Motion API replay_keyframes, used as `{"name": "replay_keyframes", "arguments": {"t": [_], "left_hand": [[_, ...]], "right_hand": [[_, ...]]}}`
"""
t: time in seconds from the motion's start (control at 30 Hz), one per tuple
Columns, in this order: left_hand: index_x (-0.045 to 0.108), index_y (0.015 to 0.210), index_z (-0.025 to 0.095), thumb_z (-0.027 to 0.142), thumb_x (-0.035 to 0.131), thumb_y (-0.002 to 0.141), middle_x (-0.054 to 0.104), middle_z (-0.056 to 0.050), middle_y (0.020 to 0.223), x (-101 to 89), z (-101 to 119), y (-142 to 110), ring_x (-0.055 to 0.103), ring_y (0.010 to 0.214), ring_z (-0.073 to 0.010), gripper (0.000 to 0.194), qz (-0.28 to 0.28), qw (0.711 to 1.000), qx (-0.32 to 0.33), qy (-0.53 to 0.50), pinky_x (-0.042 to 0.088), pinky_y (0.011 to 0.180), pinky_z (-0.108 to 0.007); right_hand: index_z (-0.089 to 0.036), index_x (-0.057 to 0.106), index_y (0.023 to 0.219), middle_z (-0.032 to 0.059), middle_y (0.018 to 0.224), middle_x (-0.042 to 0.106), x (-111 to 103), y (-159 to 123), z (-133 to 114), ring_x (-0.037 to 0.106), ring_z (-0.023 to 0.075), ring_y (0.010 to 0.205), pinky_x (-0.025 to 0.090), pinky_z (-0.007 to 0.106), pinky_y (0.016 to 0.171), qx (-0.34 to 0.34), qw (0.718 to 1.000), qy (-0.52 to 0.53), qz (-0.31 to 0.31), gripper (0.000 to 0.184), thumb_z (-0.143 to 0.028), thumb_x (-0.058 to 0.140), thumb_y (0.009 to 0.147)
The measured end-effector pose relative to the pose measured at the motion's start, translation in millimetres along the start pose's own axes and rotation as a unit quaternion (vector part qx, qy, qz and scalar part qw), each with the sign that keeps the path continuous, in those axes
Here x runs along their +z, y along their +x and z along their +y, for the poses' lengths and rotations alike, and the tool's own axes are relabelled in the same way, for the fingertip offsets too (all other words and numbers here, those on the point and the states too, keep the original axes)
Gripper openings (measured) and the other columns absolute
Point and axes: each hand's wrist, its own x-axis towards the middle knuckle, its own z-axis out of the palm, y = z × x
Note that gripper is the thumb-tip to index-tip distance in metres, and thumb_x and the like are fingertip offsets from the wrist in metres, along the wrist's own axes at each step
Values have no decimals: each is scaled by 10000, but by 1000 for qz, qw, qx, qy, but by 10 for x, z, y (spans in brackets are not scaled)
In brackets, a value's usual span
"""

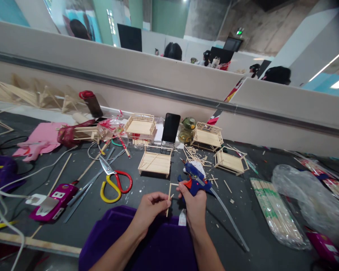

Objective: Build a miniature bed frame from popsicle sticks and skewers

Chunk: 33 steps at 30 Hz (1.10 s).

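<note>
Pinched in the fingers of my left hand (152,207) is a small wooden stick frame (169,191), made of thin pieces joined at a corner. My right hand (194,203) is wrapped round a blue glue gun (194,174) with an orange trigger; a long clear glue stick (231,220) trails from its back. The right fingertips are close to the frame's top piece; whether they touch it I cannot tell. Just beyond my hands stands a miniature wooden bed-like model (155,162). Red and yellow scissors (114,178) lie open to the left of it.
A purple tray (101,233) is beneath my forearms. A phone (171,128) on a stand, cut sticks (196,155) and more stick models (231,161) are at the back. Left is a magenta power strip (55,201); right are bagged sticks (277,210). People sit beyond the partition.
</note>
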Motion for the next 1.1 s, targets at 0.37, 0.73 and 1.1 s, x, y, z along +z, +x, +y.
{"name": "replay_keyframes", "arguments": {"t": [0.37, 0.73, 1.1], "left_hand": [[711, 704, 120, 353, 834, 580, 596, 12, 543, -4, -7, -2, 502, 501, -86, 291, 2, 1000, -2, 0, 414, 532, -213], [716, 731, 128, 368, 847, 571, 615, 6, 544, -29, -25, 19, 534, 496, -97, 317, -1, 999, -31, -42, 436, 532, -213], [695, 814, 144, 366, 840, 613, 604, 27, 621, -252, -121, 130, 552, 521, -86, 333, 66, 995, -14, -79, 522, 571, -247]], "right_hand": [[-129, 687, 822, 49, 687, 708, -3, -6, 3, 585, 134, 507, 466, 248, 524, -6, 1000, 6, -5, 266, -384, 722, 753], [-117, 701, 854, 66, 678, 719, -41, 21, 16, 582, 135, 484, 463, 251, 501, 7, 1000, 2, 11, 340, -433, 728, 733], [-125, 639, 791, 2, 481, 604, -229, -49, 119, 533, 131, 417, 437, 237, 435, 63, 996, -65, 0, 393, -490, 745, 689]]}}
